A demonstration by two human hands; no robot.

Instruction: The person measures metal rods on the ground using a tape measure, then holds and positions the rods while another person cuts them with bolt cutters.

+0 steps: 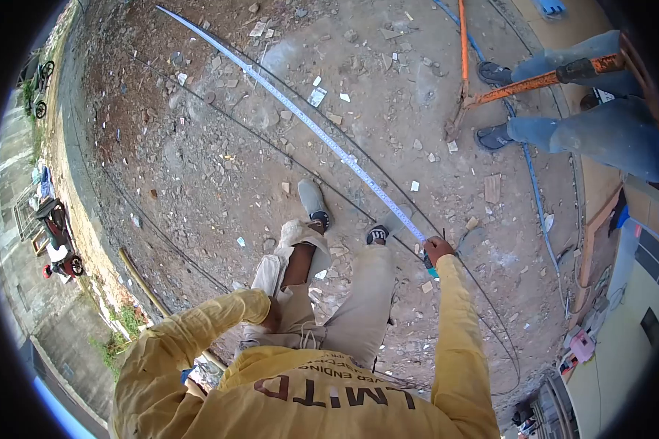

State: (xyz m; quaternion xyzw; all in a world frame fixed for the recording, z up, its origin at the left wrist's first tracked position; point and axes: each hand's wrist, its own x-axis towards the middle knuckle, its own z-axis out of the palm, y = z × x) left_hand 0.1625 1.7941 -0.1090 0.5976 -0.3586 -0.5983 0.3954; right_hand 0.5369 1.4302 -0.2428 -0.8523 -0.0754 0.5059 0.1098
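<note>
right hand (439, 250): fingers gripping near end of tape (322, 134), which runs out past right foot (377, 234). left hand (272, 316) is left of that foot, can't tell fingers. risk: wrist twist buckles the long tape, or sag snags it on a cable (289, 155).

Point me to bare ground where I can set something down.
Best: between the measuring tape, the orange frame and the blue hose, though small chips are scattered there. Crowded: around the shoes, where black cables run beside the tape.
</note>
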